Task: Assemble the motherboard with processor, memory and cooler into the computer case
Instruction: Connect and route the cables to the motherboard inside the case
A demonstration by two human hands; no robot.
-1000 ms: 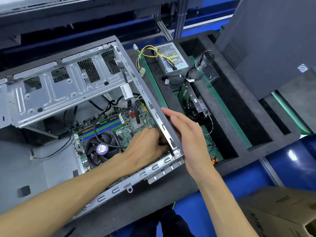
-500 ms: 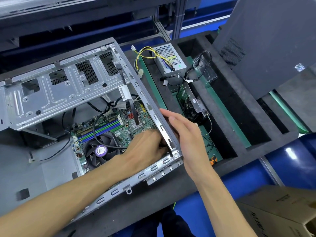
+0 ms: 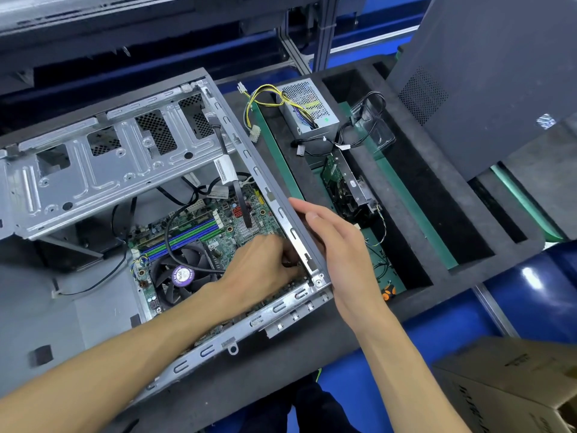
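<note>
1. The case [image 3: 103,170] lies open on its side, and the motherboard [image 3: 237,220] sits inside on its floor, fan [image 3: 182,275] to the left.
2. Left hand [image 3: 262,267] reaches down onto the board's right corner, fingers curled and tucked behind the frame — what that grip holds, if anything, cannot be told.
3. Right hand [image 3: 340,254] has its fingers straight along the case's right rail [image 3: 271,195], resting against it.
4. The power supply [image 3: 309,109] waits in the foam tray [image 3: 468,226] to the right.
</note>
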